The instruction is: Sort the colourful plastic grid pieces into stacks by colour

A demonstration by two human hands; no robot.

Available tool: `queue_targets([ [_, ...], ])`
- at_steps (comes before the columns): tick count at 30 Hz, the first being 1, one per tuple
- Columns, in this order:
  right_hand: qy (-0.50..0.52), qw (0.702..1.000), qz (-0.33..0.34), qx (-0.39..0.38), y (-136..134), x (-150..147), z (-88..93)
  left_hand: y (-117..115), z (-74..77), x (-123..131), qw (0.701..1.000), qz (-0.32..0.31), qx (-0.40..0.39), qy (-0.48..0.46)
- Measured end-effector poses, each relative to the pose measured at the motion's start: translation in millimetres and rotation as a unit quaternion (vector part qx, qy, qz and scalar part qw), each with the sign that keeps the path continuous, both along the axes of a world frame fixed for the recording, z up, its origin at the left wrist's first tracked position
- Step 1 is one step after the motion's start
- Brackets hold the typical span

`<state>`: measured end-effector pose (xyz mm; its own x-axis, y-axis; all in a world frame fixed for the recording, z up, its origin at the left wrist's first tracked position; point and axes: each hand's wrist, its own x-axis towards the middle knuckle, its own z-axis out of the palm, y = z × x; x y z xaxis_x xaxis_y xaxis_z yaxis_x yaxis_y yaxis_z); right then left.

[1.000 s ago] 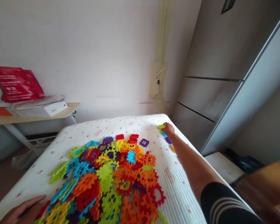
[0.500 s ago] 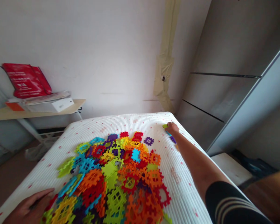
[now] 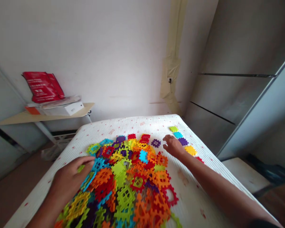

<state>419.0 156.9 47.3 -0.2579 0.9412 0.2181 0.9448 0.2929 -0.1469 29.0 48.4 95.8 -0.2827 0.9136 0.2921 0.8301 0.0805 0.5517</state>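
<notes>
A heap of bright plastic interlocking tiles [image 3: 118, 169] with notched edges covers the middle of the bed, many of them window-like frames. My left hand [image 3: 70, 175] hovers over the heap's left side, thumb and fingers apart, beside a blue window tile [image 3: 98, 165]. My right hand [image 3: 174, 145] is held above the sheet with its fingers spread and nothing in them. Left of it lies a single purple window tile [image 3: 156, 143]. Beyond and to its right runs a line of solid tiles: green [image 3: 173, 129], light blue [image 3: 178, 135], purple [image 3: 183, 141], yellow [image 3: 190, 150] and red [image 3: 200, 159].
The white ribbed bed cover [image 3: 192, 190] has small red marks. A grey cabinet [image 3: 218, 95] stands along the right side. At the left, a small table [image 3: 49, 117] holds a red bag [image 3: 42, 87] and a white box [image 3: 68, 108]. A wall socket [image 3: 169, 80] is behind.
My right hand has come back from the green tile, leaving it at the far end of the line. My left hand has moved up and right over the heap. The view has shifted slightly left.
</notes>
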Motion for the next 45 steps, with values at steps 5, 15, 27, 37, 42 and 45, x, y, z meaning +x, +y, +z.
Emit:
queue_targets([
  [5, -0.061, 0.998, 0.021, 0.005, -43, -6, -22.7, 64, 23.8, 85, 0.978, -0.203, -0.018, 0.053],
  [15, -0.017, 0.999, -0.01, 0.034, -45, -6, -33.9, 144, -25.9, 204, 0.949, -0.217, -0.111, 0.199],
  [27, -0.004, 1.0, -0.012, 0.025, -46, -7, -28.8, 148, -41.3, 201, 0.981, -0.143, -0.092, 0.089],
  [37, 0.002, 0.999, -0.022, 0.027, -46, -7, -29.5, 85, -23.0, 157, 0.946, -0.165, -0.043, -0.274],
  [42, 0.055, 0.998, -0.022, 0.021, -47, -3, -27.3, 12, -24.0, 138, 0.873, -0.14, -0.104, -0.456],
  [45, 0.14, 0.989, -0.022, 0.029, -49, 2, -28.3, -23, -24.5, 132, 0.855, -0.137, -0.11, -0.488],
])
